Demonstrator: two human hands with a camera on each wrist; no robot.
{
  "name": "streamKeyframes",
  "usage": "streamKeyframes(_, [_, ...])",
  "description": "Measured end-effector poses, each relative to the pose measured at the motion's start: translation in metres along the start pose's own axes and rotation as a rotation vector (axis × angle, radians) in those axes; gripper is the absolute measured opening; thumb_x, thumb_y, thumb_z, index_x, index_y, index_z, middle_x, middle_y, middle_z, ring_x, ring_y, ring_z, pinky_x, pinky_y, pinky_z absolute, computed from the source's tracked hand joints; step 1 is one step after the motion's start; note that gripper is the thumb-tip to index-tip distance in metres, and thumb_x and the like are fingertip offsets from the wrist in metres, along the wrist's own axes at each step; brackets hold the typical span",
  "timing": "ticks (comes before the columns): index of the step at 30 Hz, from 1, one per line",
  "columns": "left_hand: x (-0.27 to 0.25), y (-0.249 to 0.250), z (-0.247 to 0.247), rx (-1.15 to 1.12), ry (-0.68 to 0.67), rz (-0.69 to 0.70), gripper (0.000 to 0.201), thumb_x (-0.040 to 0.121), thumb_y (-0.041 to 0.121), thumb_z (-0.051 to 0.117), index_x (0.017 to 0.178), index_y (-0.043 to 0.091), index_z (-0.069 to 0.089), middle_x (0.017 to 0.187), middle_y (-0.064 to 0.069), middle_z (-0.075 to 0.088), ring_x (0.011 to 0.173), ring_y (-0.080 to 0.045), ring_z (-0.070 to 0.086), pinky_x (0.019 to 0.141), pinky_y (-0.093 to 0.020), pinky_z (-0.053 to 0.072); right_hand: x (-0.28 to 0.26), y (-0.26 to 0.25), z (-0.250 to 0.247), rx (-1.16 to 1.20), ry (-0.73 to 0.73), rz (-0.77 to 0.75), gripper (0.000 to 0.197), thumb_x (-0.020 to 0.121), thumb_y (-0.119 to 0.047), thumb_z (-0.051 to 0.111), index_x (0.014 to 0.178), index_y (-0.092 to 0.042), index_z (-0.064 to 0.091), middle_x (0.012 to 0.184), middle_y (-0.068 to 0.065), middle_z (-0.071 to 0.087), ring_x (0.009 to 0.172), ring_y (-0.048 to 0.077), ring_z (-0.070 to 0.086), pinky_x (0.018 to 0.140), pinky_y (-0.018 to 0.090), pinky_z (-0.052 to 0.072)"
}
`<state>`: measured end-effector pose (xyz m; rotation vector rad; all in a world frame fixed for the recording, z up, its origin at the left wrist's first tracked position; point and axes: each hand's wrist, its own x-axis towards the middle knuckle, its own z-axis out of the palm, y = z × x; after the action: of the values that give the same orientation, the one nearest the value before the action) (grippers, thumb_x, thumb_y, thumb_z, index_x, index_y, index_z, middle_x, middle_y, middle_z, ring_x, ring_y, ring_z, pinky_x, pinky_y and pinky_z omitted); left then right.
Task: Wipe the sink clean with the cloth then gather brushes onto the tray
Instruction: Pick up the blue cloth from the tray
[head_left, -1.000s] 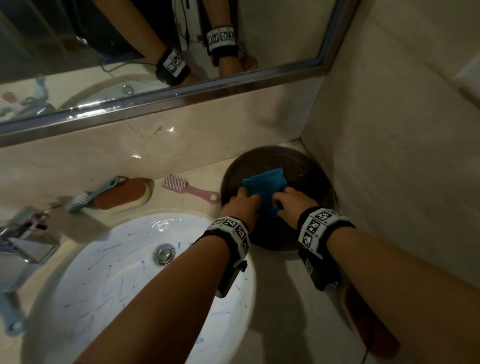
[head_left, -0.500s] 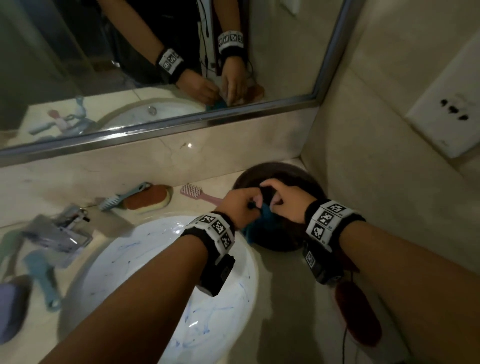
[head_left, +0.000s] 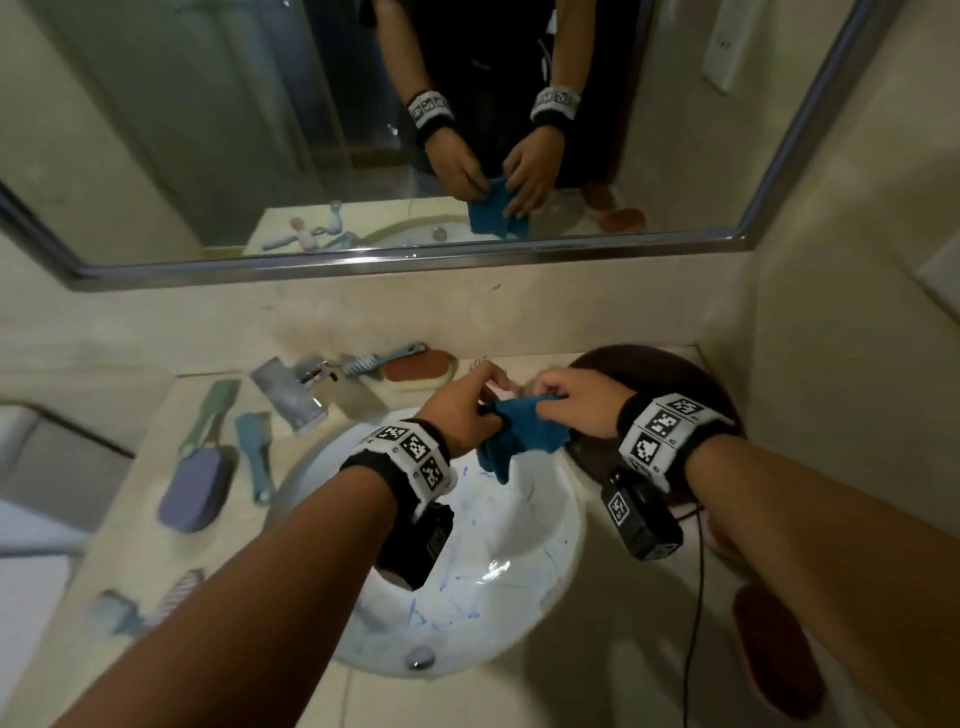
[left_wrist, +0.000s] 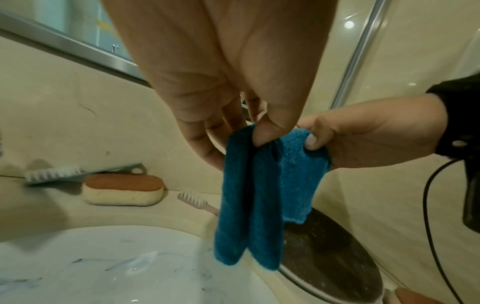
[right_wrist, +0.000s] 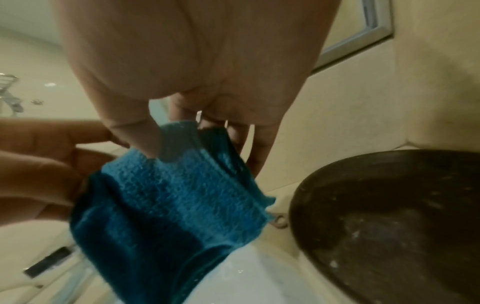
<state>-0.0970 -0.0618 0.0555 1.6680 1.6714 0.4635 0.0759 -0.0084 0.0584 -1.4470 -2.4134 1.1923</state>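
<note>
Here the white sink (head_left: 498, 561), streaked with blue marks, holds nothing but its drain. Left of the sink, brushes (head_left: 254, 452) lie on the desk (head_left: 613, 675). Above the sink's far rim, the left hand (head_left: 460, 410) and right hand (head_left: 576, 405) each pinch the blue cloth (head_left: 524, 431), which hangs folded. Right of the sink sits the dark round tray (head_left: 691, 374), bare.

Blue cloth (head_left: 524, 434), folded and hanging in loose folds, pinched at its top edge in my left hand (head_left: 460, 410) and right hand (head_left: 582, 402), above the far rim of the white sink (head_left: 519, 571), which bears blue marks; dark round tray (head_left: 675, 371) just right.
</note>
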Motion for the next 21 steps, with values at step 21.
streamKeyframes(21, [-0.132, -0.147, -0.103, -0.139, 0.239, -0.046, 0.020, 0.093, 0.013, 0.052, 0.097, 0.023, 0.034, 0.086, -0.013, 0.065, 0.072, -0.027, 0.061, 0.072, -0.040, 0.055, 0.030, -0.167, 0.119, 0.027, -0.024, 0.099, 0.035, 0.092, -0.023, 0.054, 0.124, -0.020, 0.040, 0.096, 0.009, 0.057, 0.084, 0.023, 0.057, 0.070, 0.031, 0.046])
